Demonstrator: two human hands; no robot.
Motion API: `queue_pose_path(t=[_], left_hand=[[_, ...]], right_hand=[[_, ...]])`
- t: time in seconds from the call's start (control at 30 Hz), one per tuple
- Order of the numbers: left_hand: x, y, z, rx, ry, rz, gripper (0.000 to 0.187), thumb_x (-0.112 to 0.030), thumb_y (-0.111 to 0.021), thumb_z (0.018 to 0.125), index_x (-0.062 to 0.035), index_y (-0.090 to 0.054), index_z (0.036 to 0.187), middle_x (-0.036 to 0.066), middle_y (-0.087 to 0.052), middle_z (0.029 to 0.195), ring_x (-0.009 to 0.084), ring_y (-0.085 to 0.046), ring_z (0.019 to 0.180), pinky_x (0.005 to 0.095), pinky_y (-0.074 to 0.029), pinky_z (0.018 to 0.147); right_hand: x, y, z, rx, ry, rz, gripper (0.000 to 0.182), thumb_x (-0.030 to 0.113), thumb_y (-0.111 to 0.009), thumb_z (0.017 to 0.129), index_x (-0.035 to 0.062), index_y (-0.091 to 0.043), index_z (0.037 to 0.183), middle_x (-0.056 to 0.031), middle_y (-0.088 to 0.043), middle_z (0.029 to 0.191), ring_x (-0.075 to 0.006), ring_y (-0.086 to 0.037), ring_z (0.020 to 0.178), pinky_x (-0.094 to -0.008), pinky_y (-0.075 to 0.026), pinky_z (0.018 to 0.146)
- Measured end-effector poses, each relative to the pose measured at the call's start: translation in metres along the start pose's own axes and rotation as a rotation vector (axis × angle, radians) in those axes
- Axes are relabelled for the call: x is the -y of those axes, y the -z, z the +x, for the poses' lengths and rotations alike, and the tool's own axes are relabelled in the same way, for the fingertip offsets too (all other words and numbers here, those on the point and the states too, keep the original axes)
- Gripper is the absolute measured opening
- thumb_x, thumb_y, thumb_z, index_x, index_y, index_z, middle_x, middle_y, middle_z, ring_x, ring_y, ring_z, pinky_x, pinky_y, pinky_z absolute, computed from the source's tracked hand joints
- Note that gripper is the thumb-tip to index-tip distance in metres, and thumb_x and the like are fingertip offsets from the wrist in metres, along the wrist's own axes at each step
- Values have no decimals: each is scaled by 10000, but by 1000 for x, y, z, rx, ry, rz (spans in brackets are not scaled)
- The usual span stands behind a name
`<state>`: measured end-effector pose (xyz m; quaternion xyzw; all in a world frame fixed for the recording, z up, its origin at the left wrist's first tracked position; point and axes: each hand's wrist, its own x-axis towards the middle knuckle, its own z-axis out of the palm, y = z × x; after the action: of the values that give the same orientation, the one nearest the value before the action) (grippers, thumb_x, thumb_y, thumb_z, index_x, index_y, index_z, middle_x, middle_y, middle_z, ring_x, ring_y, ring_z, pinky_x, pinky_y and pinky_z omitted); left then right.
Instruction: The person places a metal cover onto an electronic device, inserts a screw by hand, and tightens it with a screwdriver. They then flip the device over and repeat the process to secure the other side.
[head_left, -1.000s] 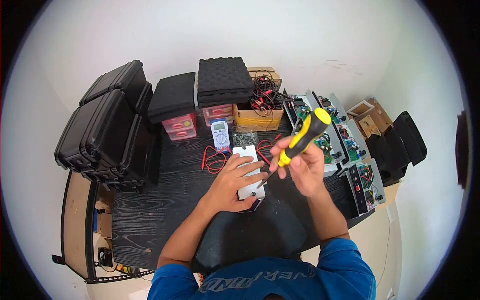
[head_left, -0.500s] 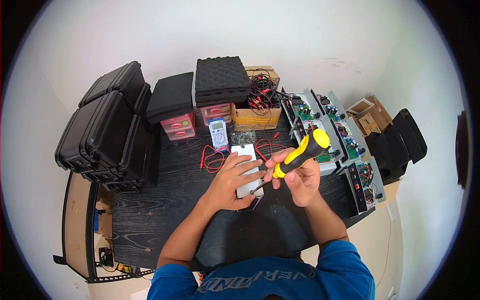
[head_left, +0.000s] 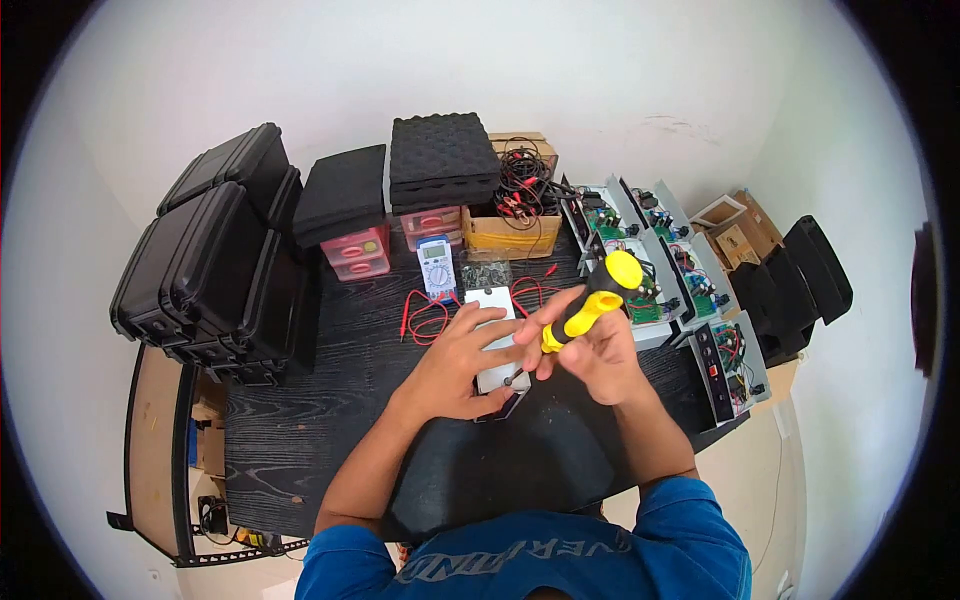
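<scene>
A white metal box (head_left: 493, 377) with dark sides lies lengthwise on the black table in front of me. My left hand (head_left: 458, 362) holds it down, fingers spread over its top and thumb by its near end. My right hand (head_left: 606, 362) is closed around a yellow-and-black screwdriver (head_left: 592, 306), tilted with its butt up and to the right. The screwdriver's tip meets a dark screw (head_left: 509, 381) at the box's near end. Fingers partly cover the shaft.
Behind the box lie a multimeter (head_left: 437, 268) with red leads and a clear bag (head_left: 486, 274) of small parts. Several open circuit-board units (head_left: 735, 365) stand at right. Black cases (head_left: 200, 255) are stacked at left. A cardboard box (head_left: 512, 238) of cables sits at the back.
The screwdriver has turned in my right hand and stands a little steeper, its butt shifted slightly left and up. My left hand stays on the box, which has barely moved.
</scene>
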<state>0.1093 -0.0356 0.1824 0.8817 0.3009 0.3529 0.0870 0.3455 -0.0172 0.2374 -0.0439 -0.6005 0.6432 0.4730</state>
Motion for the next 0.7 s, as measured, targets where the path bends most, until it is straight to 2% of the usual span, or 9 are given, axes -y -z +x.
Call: queue_pose_path(t=[0.03, 0.1, 0.2, 0.33, 0.37, 0.47, 0.53, 0.6, 0.7], left_hand=[[1, -1, -1, -4, -6, -13, 558, -246, -825, 709, -113, -745, 1244, 142, -630, 1435, 423, -510, 1387, 670, -326, 1184], [2, -3, -1, -13, -19, -42, 522, -216, -830, 690, -104, -736, 1191, 149, -624, 1436, 427, -476, 1436, 719, -283, 1188], [-2, -4, 0, 14, 24, -66, 542, -193, -845, 708, -111, -727, 1230, 145, -583, 1496, 413, -459, 1449, 726, -234, 1201], [2, -11, -3, -22, 27, -59, 490, -214, -875, 739, -135, -755, 1208, 84, -624, 1394, 396, -484, 1393, 714, -236, 1202], [3, -12, -4, -22, 22, -64, 491, -220, -877, 742, -135, -754, 1210, 79, -623, 1392, 392, -480, 1398, 713, -228, 1206], [3, -14, -6, -51, 20, -78, 492, -229, -882, 748, -136, -753, 1213, 72, -621, 1387, 387, -469, 1407, 712, -213, 1213], [4, -15, -7, -56, 26, -95, 509, -221, -876, 749, -138, -748, 1235, 80, -609, 1422, 380, -454, 1430, 712, -183, 1224], [6, -17, -8, -36, 37, -121, 544, -201, -863, 750, -141, -737, 1276, 96, -586, 1493, 369, -431, 1472, 712, -127, 1243], [8, -18, -10, -19, 29, -102, 548, -197, -857, 760, -149, -731, 1290, 96, -593, 1478, 373, -429, 1471, 711, -124, 1245]], right_hand=[[6, 1, 1, 26, -48, -44, 360, 263, -703, 1051, -17, -596, 1250, -246, -720, 1218, -276, -772, 966, -347, -642, 750], [7, 2, -2, -6, -68, -78, 332, 202, -745, 1016, -12, -619, 1236, -248, -725, 1213, -288, -777, 975, -363, -651, 778], [4, -2, -1, -51, -54, -45, 372, 109, -806, 951, 6, -605, 1247, -254, -731, 1204, -303, -785, 980, -386, -660, 811], [-12, 3, -1, -58, 59, -47, 521, 11, -861, 868, 37, -543, 1280, -266, -734, 1197, -315, -791, 956, -397, -661, 808], [-12, 7, 0, -4, 52, -67, 538, 39, -859, 883, 47, -506, 1289, -265, -734, 1203, -312, -790, 961, -396, -659, 802], [-3, 4, -2, -21, -41, 83, 510, 42, -847, 898, 47, -517, 1287, -257, -736, 1205, -308, -789, 971, -392, -657, 804], [7, 1, -1, -27, -83, -29, 495, 51, -842, 908, 46, -515, 1280, -254, -736, 1209, -310, -789, 984, -393, -657, 811], [8, 1, -2, -32, -87, -76, 493, 55, -836, 915, 38, -515, 1289, -258, -732, 1223, -315, -789, 993, -396, -658, 813], [-6, 2, -5, -10, 22, -58, 519, 50, -830, 918, 14, -515, 1328, -277, -721, 1260, -326, -789, 1002, -400, -662, 808]])
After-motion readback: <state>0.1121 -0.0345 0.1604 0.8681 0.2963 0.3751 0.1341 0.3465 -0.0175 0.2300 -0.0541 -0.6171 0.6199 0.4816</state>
